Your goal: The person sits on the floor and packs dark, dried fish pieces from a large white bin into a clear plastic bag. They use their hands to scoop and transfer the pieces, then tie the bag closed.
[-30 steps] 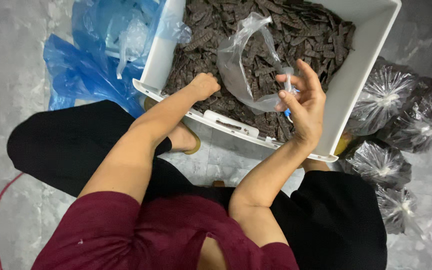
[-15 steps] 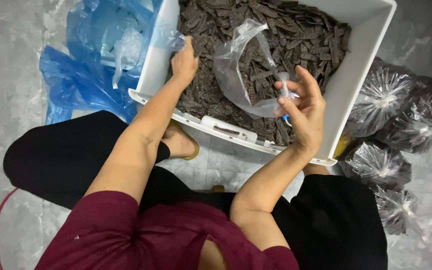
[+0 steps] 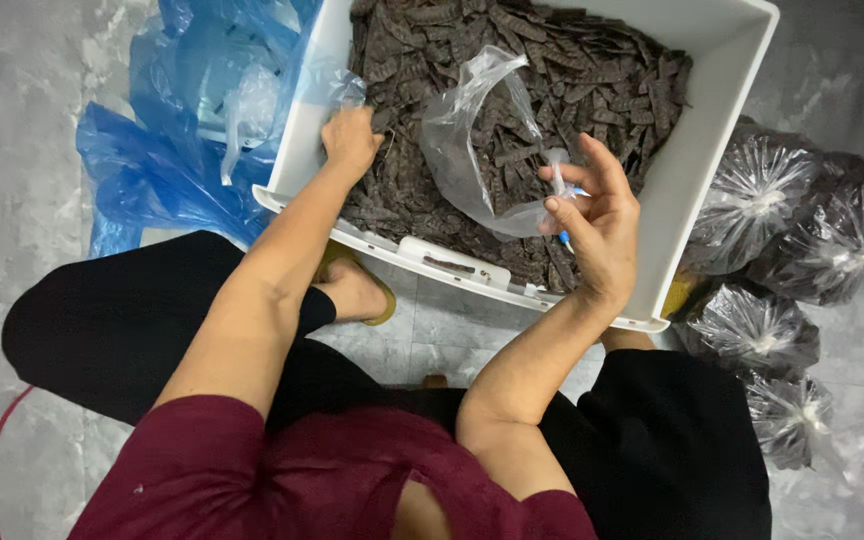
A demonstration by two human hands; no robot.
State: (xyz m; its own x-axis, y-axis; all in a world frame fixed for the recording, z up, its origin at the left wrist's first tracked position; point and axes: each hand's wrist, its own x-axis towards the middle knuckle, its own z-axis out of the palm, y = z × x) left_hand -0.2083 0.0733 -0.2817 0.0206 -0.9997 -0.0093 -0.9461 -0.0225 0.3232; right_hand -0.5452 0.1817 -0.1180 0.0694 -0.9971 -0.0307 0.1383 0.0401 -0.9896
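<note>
- Left hand (image 3: 352, 140) now at 11 o'clock of the white rectangular plastic tub (image 3: 697, 170), fingers curled down into the heap of dark brown flat strips (image 3: 592, 80), closed on a clutch of them by the look; exact contents of the fist hidden.
- Changed: a second ago that hand lay at the tub's near rim, mid-heap; half a second ago already shifted up toward the left wall; now buried against that wall. Reads as a fresh scoop in progress, strips not yet lifted.
- Right hand (image 3: 597, 225) unchanged, at 4 o'clock of the tub, thumb and fingers pinching the mouth of a clear thin plastic bag (image 3: 472, 150); bag draped over the heap, mouth slack, looks nearly empty.
- Small blue-and-white item at the right fingertips, too small to tell.
- Crumpled blue plastic sheeting (image 3: 152, 170) on the floor at 9 o'clock, touching the tub's left wall.
- Cluster of tied clear plastic bags filled with dark strips (image 3: 762, 190) at 3 to 5 o'clock, just beside the tub.
- Person seated low, black trousers, maroon top; grey marbled floor (image 3: 12, 120) beneath.
</note>
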